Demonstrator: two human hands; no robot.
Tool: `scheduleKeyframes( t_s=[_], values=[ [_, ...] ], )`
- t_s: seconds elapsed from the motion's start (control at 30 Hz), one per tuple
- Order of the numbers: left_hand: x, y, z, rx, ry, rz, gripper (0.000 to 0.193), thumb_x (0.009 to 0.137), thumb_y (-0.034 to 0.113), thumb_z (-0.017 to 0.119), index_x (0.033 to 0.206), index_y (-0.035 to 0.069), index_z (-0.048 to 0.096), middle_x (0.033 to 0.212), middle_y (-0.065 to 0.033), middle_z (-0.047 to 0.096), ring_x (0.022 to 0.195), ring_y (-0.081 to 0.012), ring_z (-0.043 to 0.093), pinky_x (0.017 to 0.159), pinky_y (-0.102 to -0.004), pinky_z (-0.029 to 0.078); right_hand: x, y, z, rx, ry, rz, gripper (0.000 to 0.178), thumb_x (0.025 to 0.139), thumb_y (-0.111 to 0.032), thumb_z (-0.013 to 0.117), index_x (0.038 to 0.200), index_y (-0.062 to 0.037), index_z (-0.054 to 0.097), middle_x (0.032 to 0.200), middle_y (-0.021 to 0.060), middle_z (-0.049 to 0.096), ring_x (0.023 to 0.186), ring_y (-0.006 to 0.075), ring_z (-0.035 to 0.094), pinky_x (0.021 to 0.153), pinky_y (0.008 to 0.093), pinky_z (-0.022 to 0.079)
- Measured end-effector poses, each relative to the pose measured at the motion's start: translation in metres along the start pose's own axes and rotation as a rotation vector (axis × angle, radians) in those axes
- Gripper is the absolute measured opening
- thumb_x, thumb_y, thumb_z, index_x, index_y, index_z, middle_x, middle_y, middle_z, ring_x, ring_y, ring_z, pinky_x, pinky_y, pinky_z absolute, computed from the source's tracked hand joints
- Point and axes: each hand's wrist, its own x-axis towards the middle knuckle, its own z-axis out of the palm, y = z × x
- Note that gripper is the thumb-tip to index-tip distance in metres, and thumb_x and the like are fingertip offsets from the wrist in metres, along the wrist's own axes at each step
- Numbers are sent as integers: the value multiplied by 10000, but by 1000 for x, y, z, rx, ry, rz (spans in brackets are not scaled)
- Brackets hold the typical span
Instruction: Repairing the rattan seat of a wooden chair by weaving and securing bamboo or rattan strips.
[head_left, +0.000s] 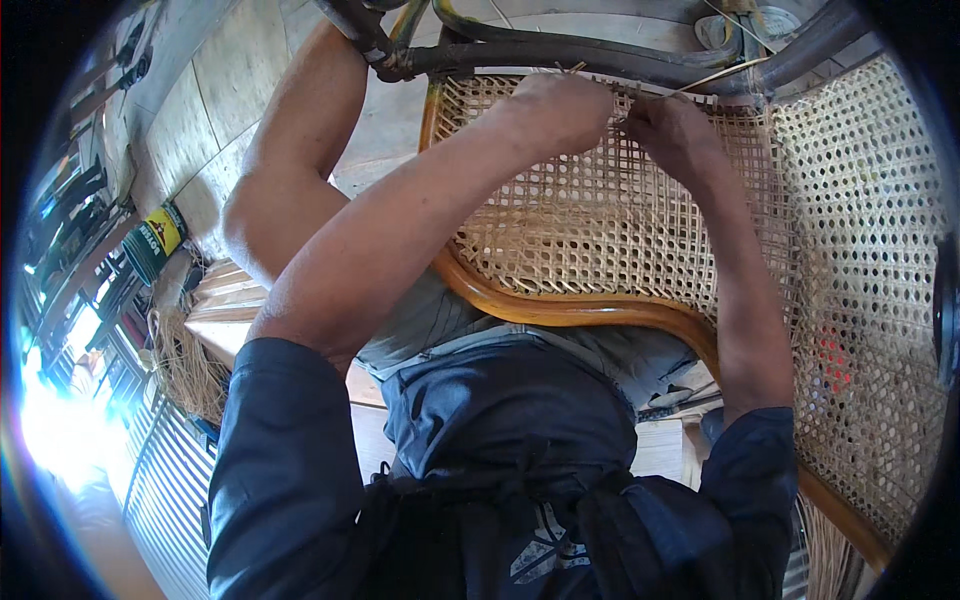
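A chair's woven cane panel [590, 230] lies tilted across my lap, edged by a curved, glossy brown wooden rim [560, 310]. Both my hands work at its far edge, beside the dark frame rail [560, 62]. My left hand [565, 112] is closed with its back up; its fingers are mostly hidden, and short cane ends poke up just beyond it. Close by on the right, my right hand [680, 135] has its fingers pinched together at the weave. A thin pale cane strand [720, 74] runs from its fingertips off to the upper right.
A second cane panel [860, 220] rises at the right, joined to the first. At the left are a green and yellow can [155, 243], a bundle of loose cane strands [185, 365] and dark curved chair parts [75, 270]. Pale floor tiles [210, 90] show beyond my leg.
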Motion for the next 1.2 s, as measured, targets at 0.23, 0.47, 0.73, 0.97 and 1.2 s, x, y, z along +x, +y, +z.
scheduleKeyframes(
  t_s=[0.23, 0.47, 0.73, 0.97, 1.2],
  values=[
    [-1, -6, 7, -85, 90, -89, 274, 782, 176, 556, 986, 30, 666, 1025, -159, 654, 962, -282, 638, 824, -390, 503, -6, -15, 16, -152, 224, -118, 210, 803, -228, 626, 935, -65, 631, 845, 128, 640, 836, 307, 597, 726, 402, 480],
    [-20, -29, 21, -188, 66, -198, 304, 787, 265, 557, 938, 23, 661, 964, -171, 654, 919, -302, 636, 816, -413, 494, 0, -2, 20, 19, 257, -318, 233, 801, -111, 609, 1032, -92, 581, 938, 105, 637, 912, 319, 578, 786, 407, 472],
    [-91, -51, 38, -234, 316, -134, 357, 848, 362, 523, 860, 23, 633, 858, -204, 631, 843, -363, 616, 756, -462, 474, -12, 2, -16, -78, 442, -230, 153, 800, -177, 648, 933, -109, 616, 895, 65, 641, 904, 265, 572, 774, 367, 479],
    [-80, -44, 44, -593, 335, -133, 303, 799, 292, 538, 873, 7, 613, 835, -213, 625, 816, -377, 608, 738, -430, 469, -22, 6, -20, -218, 234, -104, 218, 810, -225, 655, 969, -79, 634, 1015, 68, 603, 989, 275, 560, 875, 386, 445],
    [-75, -36, 35, -522, 305, -102, 292, 755, 249, 552, 900, 5, 620, 773, -197, 610, 737, -309, 617, 716, -407, 471, -15, 10, -20, -36, 144, 9, 172, 821, -87, 614, 981, -26, 627, 1067, 84, 595, 1015, 252, 566, 904, 344, 445]
  ],
)
